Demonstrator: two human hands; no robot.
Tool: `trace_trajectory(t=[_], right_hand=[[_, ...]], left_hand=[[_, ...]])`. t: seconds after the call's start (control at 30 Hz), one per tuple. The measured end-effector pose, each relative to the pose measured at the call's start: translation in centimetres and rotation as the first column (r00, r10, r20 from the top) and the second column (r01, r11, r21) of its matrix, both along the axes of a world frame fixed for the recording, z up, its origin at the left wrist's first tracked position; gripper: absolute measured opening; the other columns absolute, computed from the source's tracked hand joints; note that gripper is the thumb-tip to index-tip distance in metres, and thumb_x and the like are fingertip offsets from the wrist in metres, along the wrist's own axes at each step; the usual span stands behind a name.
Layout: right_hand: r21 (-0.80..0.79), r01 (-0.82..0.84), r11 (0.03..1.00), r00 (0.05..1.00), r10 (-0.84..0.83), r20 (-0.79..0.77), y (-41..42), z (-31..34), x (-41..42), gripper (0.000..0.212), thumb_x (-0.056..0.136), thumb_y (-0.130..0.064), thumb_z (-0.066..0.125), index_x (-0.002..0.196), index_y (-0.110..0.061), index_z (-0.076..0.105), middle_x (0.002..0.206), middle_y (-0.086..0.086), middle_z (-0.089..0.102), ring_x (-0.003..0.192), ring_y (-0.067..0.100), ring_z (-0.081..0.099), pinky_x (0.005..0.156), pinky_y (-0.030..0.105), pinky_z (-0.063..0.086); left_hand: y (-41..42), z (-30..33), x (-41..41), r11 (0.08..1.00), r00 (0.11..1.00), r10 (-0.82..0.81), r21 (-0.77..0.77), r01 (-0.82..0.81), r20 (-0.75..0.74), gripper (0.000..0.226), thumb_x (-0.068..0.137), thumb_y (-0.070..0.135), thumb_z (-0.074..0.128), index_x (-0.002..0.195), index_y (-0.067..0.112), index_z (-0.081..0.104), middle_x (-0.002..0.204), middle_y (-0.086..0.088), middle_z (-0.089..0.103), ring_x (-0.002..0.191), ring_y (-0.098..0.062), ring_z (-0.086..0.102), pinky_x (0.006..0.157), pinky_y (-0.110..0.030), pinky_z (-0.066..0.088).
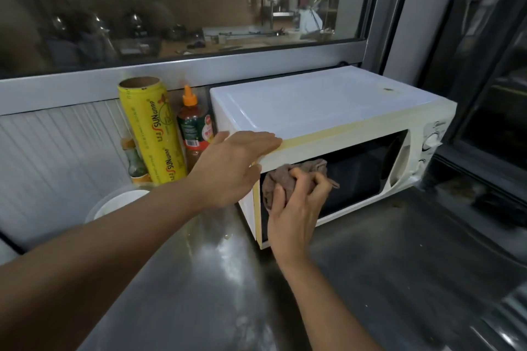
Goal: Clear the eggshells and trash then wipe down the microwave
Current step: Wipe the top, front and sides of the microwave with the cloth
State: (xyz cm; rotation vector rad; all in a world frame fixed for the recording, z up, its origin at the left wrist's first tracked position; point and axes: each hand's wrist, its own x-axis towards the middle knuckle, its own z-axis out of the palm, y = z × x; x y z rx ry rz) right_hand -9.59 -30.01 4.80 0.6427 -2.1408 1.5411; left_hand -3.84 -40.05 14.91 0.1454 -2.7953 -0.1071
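A: Status on the grip, both hands?

B: Right hand (296, 205) has a tight grip on a bunched brown rag (288, 177), fingers curled round it, pressing it against the dark door glass of the microwave (328, 134), at the glass's upper left. Left hand (231, 168) is flat, fingers straight and together, resting on the top near-left corner of the casing. Not gripping anything.

A: Microwave position?

B: On the steel worktop (370, 279), right of centre, far side up against the window frame (171, 71). Door is closed. Control knobs at the right end of the front.

A: Condition?

B: White top, looks clean and glossy, with one small dark spot near the far right corner. Front edge and door frame are yellowed, a band runs along the top front edge and down the left side of the door.

A: Anything beside it?

B: Left of it, against the wall: yellow cling wrap roll (151, 128) standing upright, orange-capped sauce bottle (195, 125) between roll and microwave, a second bottle partly hidden by the roll. White round container (119, 202) nearer, under the left forearm. Small yellowish specks on the worktop near the microwave's near-left corner. Can't tell what they are.
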Motion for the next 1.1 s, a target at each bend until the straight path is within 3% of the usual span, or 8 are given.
trace_trajectory(t=[0.13,0.27,0.47,0.63,0.77,0.83,0.97,1.1], right_hand=[[0.043,-0.017,0.999,0.999,0.019,-0.036,1.7,-0.2,-3.3,0.034,0.079,-0.004,0.066,0.111,-0.005,0.055,0.122,0.02,0.039,0.112,0.035,0.046,0.098,0.043,0.042],[-0.009,-0.025,1.0,1.0,0.025,0.016,3.9,0.4,-7.9,0.03,0.083,0.001,0.059,0.111,-0.002,0.051,0.123,0.019,0.035,0.116,0.034,0.043,0.103,0.038,0.036],[-0.053,0.03,0.998,0.991,-0.023,0.131,6.9,1.0,-14.8,0.029,0.087,0.004,0.051,0.115,0.001,0.046,0.125,0.02,0.033,0.121,0.031,0.038,0.106,0.032,0.03],[-0.03,0.008,1.0,0.981,-0.002,0.195,8.6,1.2,-18.9,0.028,0.091,-0.002,0.046,0.118,-0.005,0.04,0.116,0.006,0.026,0.12,0.024,0.036,0.102,0.025,0.031],[-0.042,0.036,0.998,0.98,-0.027,0.197,8.8,0.8,-19.8,0.027,0.092,-0.004,0.045,0.118,-0.006,0.039,0.122,0.012,0.029,0.121,0.023,0.035,0.096,0.017,0.028],[-0.125,0.084,0.989,0.965,-0.049,0.257,8.2,1.0,-19.2,0.026,0.092,-0.006,0.044,0.118,-0.007,0.04,0.121,0.01,0.028,0.117,0.023,0.039,0.096,0.02,0.032],[-0.225,0.096,0.97,0.942,-0.015,0.334,6.2,0.7,-15.7,0.026,0.091,-0.006,0.044,0.117,-0.002,0.041,0.12,0.013,0.03,0.111,0.029,0.045,0.1,0.043,0.041],[-0.186,-0.011,0.983,0.957,0.064,0.285,3.5,-1.7,-9.3,0.027,0.091,-0.004,0.049,0.116,0.002,0.041,0.126,0.025,0.028,0.116,0.027,0.038,0.105,0.021,0.029]], left_hand=[[0.3,-0.1,-1.3,0.999,0.995,0.003,-0.035,-0.006,-0.102,0.04,0.092,0.022,0.048,0.132,0.026,0.05,0.132,0.007,0.055,0.106,-0.022,0.05,0.095,-0.041,0.038],[0.7,-0.4,-2.7,0.996,0.986,0.05,-0.068,-0.062,-0.156,0.042,0.089,0.034,0.038,0.126,0.026,0.056,0.125,0.007,0.06,0.086,-0.017,0.041,0.08,-0.037,0.042],[0.7,-0.4,-3.9,0.996,0.977,0.028,-0.077,-0.046,-0.213,0.037,0.086,0.035,0.041,0.113,0.023,0.063,0.113,0.004,0.063,0.084,-0.011,0.034,0.067,-0.032,0.039],[0.7,-0.8,-3.8,0.998,0.971,0.025,-0.044,-0.036,-0.236,0.044,0.087,0.039,0.034,0.113,0.02,0.064,0.107,0.003,0.061,0.083,-0.016,0.035,0.069,-0.037,0.041],[0.6,-1.1,-3.8,0.998,0.971,0.013,-0.05,-0.026,-0.238,0.044,0.087,0.04,0.034,0.114,0.02,0.063,0.106,0.003,0.061,0.082,-0.018,0.036,0.069,-0.034,0.036],[0.7,-1.2,-3.8,0.999,0.967,0.031,-0.035,-0.042,-0.254,0.041,0.088,0.037,0.037,0.114,0.02,0.064,0.106,0.003,0.062,0.082,-0.017,0.035,0.07,-0.035,0.038],[1.0,-1.4,-3.7,0.998,0.957,0.05,-0.012,-0.056,-0.286,0.037,0.089,0.032,0.042,0.115,0.019,0.064,0.109,0.001,0.064,0.083,-0.017,0.034,0.07,-0.039,0.039],[1.0,-1.5,-3.6,0.998,0.956,0.05,-0.011,-0.056,-0.289,0.038,0.09,0.033,0.04,0.116,0.02,0.064,0.111,0.001,0.063,0.084,-0.018,0.034,0.074,-0.037,0.036]])
